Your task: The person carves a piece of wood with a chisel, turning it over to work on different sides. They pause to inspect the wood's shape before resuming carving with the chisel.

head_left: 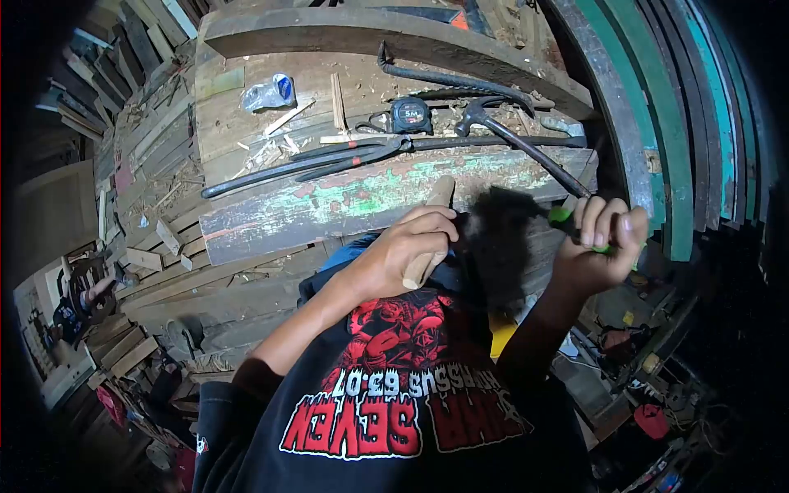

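Note:
My left hand (408, 246) is closed around a short, pale wooden stick (441, 192), held tilted in front of my chest. Both ends of the stick stick out past my fingers. On the right, my right hand (606, 237) is wrapped round a tool with a green and black handle (562, 215). A dark shape lies left of that handle; whether it is the tool's head or a shadow I cannot tell. Just beyond my right fingers is the handle of a claw hammer (526, 148) lying on the bench. A worn, paint-flecked plank (329, 201) lies beyond the stick.
Long-handled tongs (329, 158), a tape measure (410, 116), a bent metal bar (452, 78) and a crumpled plastic wrapper (269, 94) lie on the bench. A curved beam (394, 34) runs across the far side. Painted boards (670, 123) stand at right; scrap wood fills the left.

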`<action>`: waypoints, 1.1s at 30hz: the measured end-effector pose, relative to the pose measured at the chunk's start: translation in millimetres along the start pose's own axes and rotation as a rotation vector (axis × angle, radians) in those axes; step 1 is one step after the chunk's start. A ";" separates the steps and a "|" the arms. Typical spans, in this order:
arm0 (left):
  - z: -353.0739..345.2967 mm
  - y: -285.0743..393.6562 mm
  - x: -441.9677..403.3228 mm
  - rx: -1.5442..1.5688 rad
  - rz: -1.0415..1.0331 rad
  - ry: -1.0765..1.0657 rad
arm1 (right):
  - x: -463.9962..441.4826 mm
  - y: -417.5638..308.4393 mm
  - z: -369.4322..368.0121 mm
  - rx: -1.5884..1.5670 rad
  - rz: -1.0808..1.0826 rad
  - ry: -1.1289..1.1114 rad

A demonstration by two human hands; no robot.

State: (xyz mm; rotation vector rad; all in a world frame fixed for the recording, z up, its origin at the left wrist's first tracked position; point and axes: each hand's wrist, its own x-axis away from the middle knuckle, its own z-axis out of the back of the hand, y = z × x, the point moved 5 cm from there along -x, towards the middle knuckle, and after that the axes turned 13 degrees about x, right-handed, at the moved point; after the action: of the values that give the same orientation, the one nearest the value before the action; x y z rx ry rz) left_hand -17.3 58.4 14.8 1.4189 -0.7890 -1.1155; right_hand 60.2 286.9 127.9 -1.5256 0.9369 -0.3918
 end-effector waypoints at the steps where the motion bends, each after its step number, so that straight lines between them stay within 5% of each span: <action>1: 1.8 1.2 3.1 -0.043 -0.006 0.050 | 6.4 9.5 2.7 0.052 -0.068 0.054; 5: 18.1 16.3 16.8 -0.135 0.132 0.196 | 18.0 27.7 8.9 -0.009 -0.229 0.171; 15: 47.2 -1.0 43.2 -0.050 0.251 0.374 | 4.9 28.3 15.1 -0.082 -0.157 0.216; 19: 52.8 -24.7 57.8 0.358 0.436 0.581 | 12.3 36.7 22.4 -0.081 -0.149 0.328; 26: 72.7 -35.3 64.9 0.836 0.305 0.719 | 30.6 84.5 43.3 -0.408 -0.334 0.628; 33: 89.0 -4.3 52.1 1.240 0.186 0.734 | 42.0 138.6 63.8 -0.681 -0.514 0.531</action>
State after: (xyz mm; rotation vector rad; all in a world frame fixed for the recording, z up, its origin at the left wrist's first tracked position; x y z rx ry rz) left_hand -83.8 -20.0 5.3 2.4606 -1.0548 0.2348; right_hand 86.1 307.9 -26.8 -2.3661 1.1434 -0.9483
